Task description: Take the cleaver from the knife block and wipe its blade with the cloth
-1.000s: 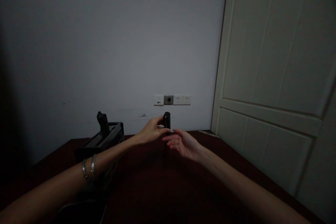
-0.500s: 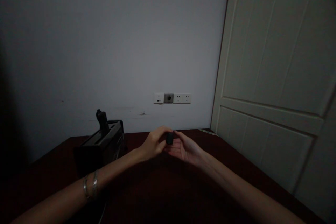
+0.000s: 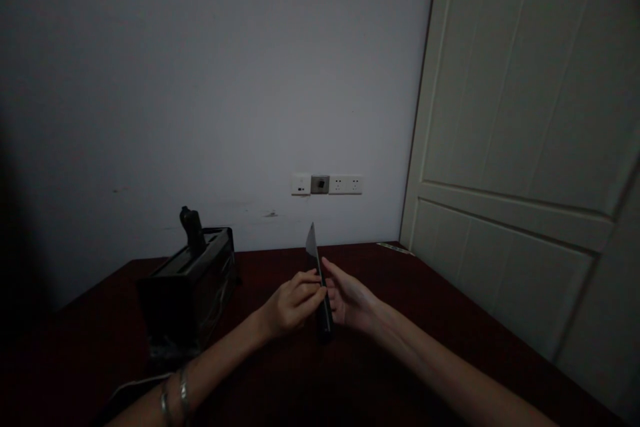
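Note:
A kitchen knife [image 3: 325, 320] with a black handle and a broad, pale metal blade is held above the dark red table, its blade pointing up and away and its handle end toward me. My left hand [image 3: 299, 302] pinches it between thumb and fingers, near where blade and handle meet. Close on the right side of the handle is my right hand [image 3: 353, 299], thumb raised and fingers loosely curved. Part of its fingers is hidden behind the knife, so whether they touch it I cannot tell.
On the left of the dark red table [image 3: 270, 373] stands a black slotted knife holder [image 3: 187, 287] with a black handle [image 3: 193, 227] sticking up from its top. Wall sockets [image 3: 327, 185] sit behind the table. A pale panelled door [image 3: 505, 213] borders the right side.
The knife has turned from handle end-on to showing its blade upright and handle lengthwise. My left hand has moved down with it; my right hand has shifted slightly down and right.

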